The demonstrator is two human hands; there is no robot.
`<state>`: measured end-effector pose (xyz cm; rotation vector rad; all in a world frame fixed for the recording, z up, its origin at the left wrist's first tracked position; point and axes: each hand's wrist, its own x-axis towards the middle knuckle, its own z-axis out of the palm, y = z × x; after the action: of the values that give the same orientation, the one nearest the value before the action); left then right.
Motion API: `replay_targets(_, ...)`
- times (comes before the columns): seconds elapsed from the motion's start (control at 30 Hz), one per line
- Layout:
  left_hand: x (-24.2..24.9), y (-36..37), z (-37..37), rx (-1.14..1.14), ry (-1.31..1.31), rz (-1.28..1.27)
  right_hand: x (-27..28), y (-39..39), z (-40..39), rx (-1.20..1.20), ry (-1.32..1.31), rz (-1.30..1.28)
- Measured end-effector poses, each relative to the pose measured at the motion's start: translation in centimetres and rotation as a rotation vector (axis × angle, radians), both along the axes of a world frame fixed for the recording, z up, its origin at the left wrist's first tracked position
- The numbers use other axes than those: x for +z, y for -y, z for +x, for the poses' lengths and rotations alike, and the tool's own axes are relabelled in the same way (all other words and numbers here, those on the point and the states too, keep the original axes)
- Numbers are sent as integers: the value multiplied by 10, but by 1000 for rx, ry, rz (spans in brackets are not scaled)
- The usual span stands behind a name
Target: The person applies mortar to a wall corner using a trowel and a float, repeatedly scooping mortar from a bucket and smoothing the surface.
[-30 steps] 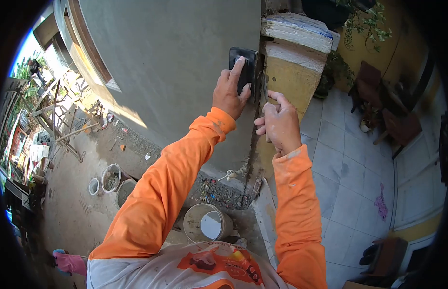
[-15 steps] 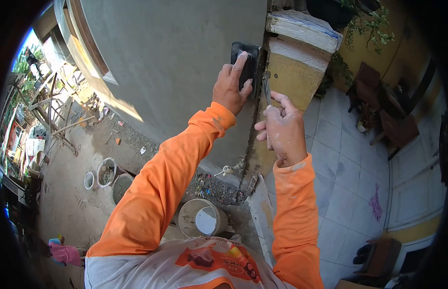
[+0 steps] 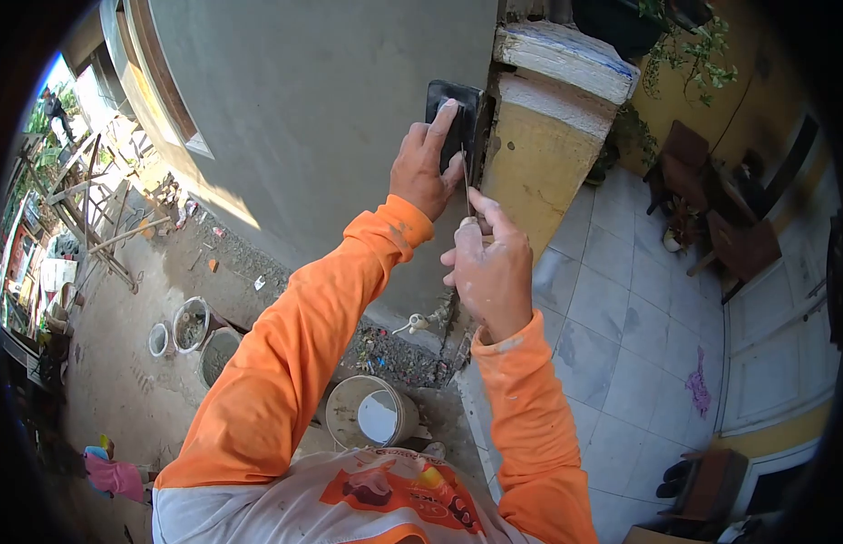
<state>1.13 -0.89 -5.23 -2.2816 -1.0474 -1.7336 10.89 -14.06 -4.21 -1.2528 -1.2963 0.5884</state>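
Observation:
My left hand (image 3: 421, 170) is wrapped round the grip of a black plastering float (image 3: 467, 111), which lies flat on the grey plastered wall (image 3: 321, 145) at its right edge. In my right hand (image 3: 496, 276) is a thin-bladed trowel (image 3: 467, 186), seen nearly edge-on with its blade pointing up. The blade overlaps the float's lower right part in this view, close to my left thumb. Just right of both tools stands a yellow pillar (image 3: 541, 168) with a white ledge (image 3: 566, 59) on top.
A wall tap (image 3: 416, 323) sticks out low on the wall. Below it stands a bucket (image 3: 341, 415) with whitish liquid; several other buckets (image 3: 210, 361) are farther left. Wooden trestles (image 3: 77, 195) stand at far left. Tiled floor (image 3: 612, 363) and chairs (image 3: 682, 168) lie right of the pillar.
My right hand has moved left with the trowel, bringing its blade from beside the pillar to across the float. My left hand stays on the float; the view has shifted slightly.

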Motion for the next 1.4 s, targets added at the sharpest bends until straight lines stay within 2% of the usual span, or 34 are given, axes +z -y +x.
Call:
replay_targets(0.03,-1,0,-1,-6,-2,1,2,9,3,21,-100,-22)
replay_targets(0.13,1,2,0,31,0,32,6,-10,18,-27,-144,-6)
replay_targets(0.2,0,2,-1,37,4,22,-12,-42,33,5,-74,-6)
replay_targets(0.27,0,2,-1,48,17,8,-29,-71,46,-42,175,319)
replay_targets(0.3,1,4,-1,45,6,4,-26,-72,45,27,47,252)
replay_targets(0.4,1,5,-1,52,3,2,-35,-91,45,-61,149,369)
replay_targets(0.53,1,5,-2,50,-3,-2,-37,-101,38,-42,84,356)
replay_targets(0.6,1,3,-2,48,-4,2,-39,-110,37,-110,157,461)
replay_targets(0.7,-1,2,-2,47,-11,7,-46,-119,42,-66,200,532)
replay_targets(0.8,-2,1,-2,56,-11,18,-60,-112,47,7,113,412)
replay_targets(1.0,-3,-1,-1,50,-4,33,-107,-102,56,71,130,296)
replay_targets(1.07,-3,-2,-1,46,0,25,-123,-100,59,61,154,281)
replay_targets(1.17,-4,-1,0,39,-3,52,-153,-87,67,17,328,334)
replay_targets(1.23,-3,0,-1,64,-12,22,-181,-62,72,73,197,75)
replay_targets(1.33,-3,0,0,80,-11,11,-255,-14,75,6,152,-28)
replay_targets(1.4,-9,1,0,67,-7,-2,-306,29,78,-36,98,-185)
